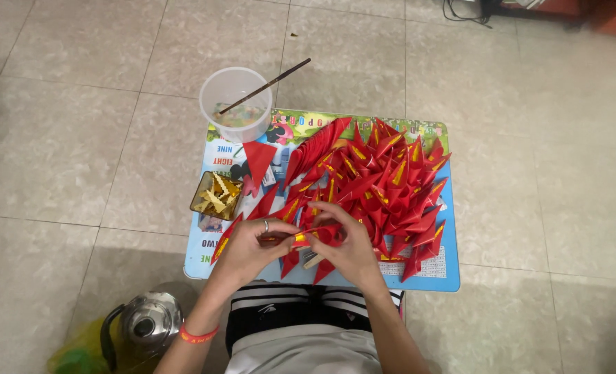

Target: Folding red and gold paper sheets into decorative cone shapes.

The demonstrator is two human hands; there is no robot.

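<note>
- Grey stone-look tiles make up the floor (79, 138), with dark grout lines; a dark cable lies at the far edge near a reddish piece of furniture.
- Low and blue-edged, the small worktop (450, 280) carries a printed children's chart and sits right over the person's knees, so everything lies within easy reach.
- Red folded paper triangles with gold marks form a heap (391, 183) over the worktop's right half, fanned in overlapping rows, probably to keep finished pieces together.
- Beside the person's left leg on the floor stands a metal kettle (145, 325), well apart from the paper.
- At the far left corner a clear plastic cup (235, 104) holds a thin stick (266, 86) leaning across its rim.
- Nearer, a small clear tray (216, 195) holds gold scraps.
- Both hands meet at the near edge: the left hand (249, 249) and the right hand (353, 249) are curled, fingertips pinching one red folded piece (318, 234) between them, just above the worktop.
</note>
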